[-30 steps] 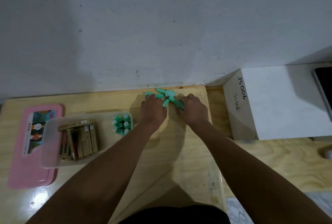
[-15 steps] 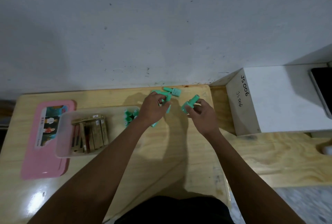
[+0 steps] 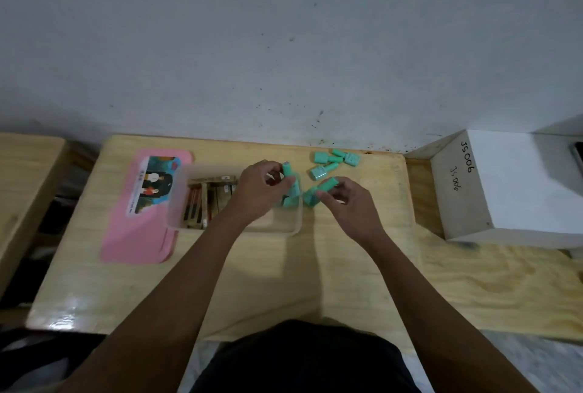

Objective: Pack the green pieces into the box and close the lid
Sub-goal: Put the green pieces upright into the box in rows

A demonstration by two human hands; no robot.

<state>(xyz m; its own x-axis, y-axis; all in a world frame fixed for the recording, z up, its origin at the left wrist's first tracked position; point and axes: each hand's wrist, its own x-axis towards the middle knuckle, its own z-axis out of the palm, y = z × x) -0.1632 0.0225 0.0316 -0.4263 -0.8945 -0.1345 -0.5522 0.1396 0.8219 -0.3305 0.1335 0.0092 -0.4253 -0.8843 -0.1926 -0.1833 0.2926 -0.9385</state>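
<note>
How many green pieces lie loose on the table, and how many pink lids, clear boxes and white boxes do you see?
Loose green pieces: 3
Pink lid: 1
Clear box: 1
White box: 1
Total: 6
Held or boxed pieces left out.

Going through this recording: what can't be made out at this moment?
Head view: how many green pieces lie in the box; the left hand covers them.
Head view: print on the brown packs, too small and blurred.
Head view: dark object at the right edge, cut off by the frame.
</note>
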